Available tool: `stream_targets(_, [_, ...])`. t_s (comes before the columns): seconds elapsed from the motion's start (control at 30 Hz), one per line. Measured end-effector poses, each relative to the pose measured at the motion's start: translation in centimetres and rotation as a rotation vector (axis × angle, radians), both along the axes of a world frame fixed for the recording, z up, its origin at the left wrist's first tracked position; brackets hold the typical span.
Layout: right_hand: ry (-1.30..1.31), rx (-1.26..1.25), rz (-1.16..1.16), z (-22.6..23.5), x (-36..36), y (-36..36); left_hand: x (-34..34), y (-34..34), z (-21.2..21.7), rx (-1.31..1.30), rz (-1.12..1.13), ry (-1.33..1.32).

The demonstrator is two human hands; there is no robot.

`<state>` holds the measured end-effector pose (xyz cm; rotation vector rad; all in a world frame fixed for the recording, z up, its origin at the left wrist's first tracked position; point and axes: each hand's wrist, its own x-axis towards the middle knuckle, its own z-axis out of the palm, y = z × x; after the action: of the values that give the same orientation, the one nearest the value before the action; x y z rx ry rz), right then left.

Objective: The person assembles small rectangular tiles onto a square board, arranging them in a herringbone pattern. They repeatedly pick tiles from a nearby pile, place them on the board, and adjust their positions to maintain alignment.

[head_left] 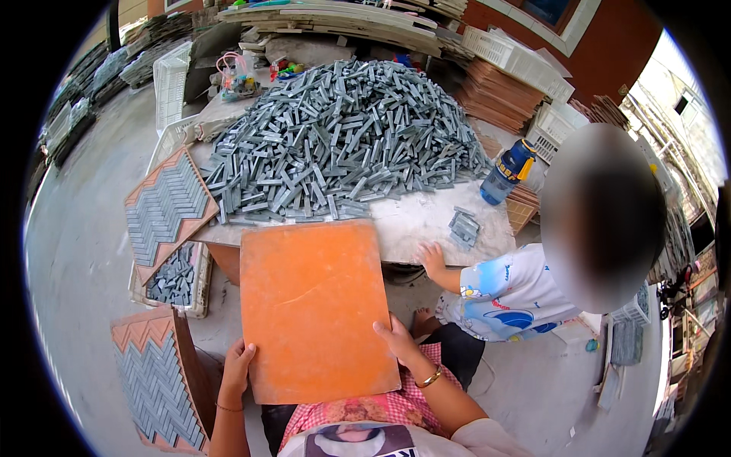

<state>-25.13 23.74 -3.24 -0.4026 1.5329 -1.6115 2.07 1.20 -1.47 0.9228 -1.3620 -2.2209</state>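
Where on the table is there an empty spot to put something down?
The table has a bare strip along its near edge, between the big pile of grey stone strips and the orange board, running right toward the small stack of strips. A second person's hand rests at that edge. The back and middle are crowded by the pile.

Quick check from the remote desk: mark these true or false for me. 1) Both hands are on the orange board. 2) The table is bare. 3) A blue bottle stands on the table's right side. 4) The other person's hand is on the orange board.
1) True: the left hand and right hand grip the orange board by its near edge.
2) False: a pile of grey stone strips covers much of the table.
3) True: the blue bottle stands there.
4) False: the other person's hand rests on the table edge.
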Motion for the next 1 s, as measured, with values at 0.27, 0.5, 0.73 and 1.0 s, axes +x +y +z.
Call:
stream_targets(0.27, [-0.276,-0.05,0.042,1.5,1.0,1.0,3.2,3.4,0.5,0.057,0.067,-0.069])
stream_targets(0.5, [-0.276,-0.072,0.04,2.4,1.8,0.1,3.4,1.2,1.2,0.086,0.049,-0.087])
stream_targets(0.73, [0.034,-0.011,0.018,2.6,2.5,1.7,4.4,4.1,2.2,-0.548,0.118,-0.288])
stream_targets(1.0, [0.906,0.289,0.257,5.5,7.2,6.9,6.8,8.9,2.3,-0.524,0.154,-0.328])
